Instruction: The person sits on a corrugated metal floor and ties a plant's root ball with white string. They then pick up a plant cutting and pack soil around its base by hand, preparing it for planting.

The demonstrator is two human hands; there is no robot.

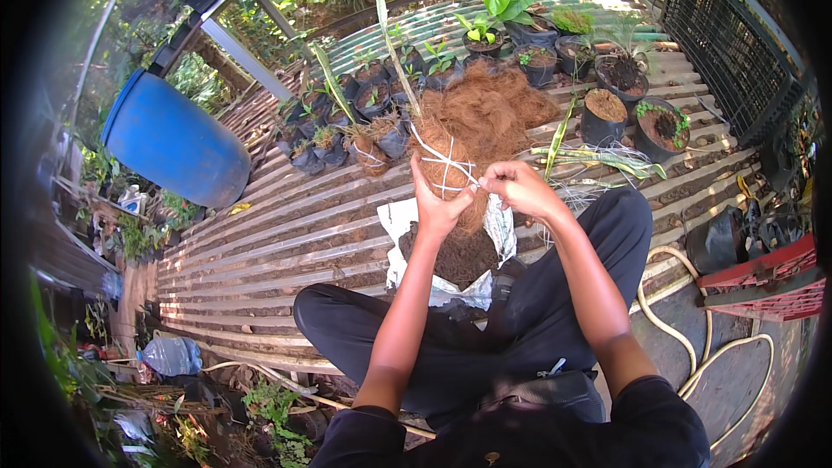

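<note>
In front of me is a coconut-fibre ball (444, 154) bound with crossed white string (451, 161). A tall, narrow mottled leaf (394, 43) rises from its top. My left hand (439, 208) cups the ball's near left side, fingers partly hidden behind it, thumb reaching toward the string. At the ball's right side my right hand (520, 190) pinches the string between thumb and fingertips, close to the left thumb. Below both hands a white sack (396, 218) lies rolled open, with dark soil (455, 260) inside it.
A heap of loose brown coir (490, 108) lies just beyond the ball. Potted plants (373, 97) line the far side of the slatted platform (260, 269). Cut leaves (598, 159) and loose string lie to the right. A blue barrel (178, 139) stands left; a red crate (763, 282) is right.
</note>
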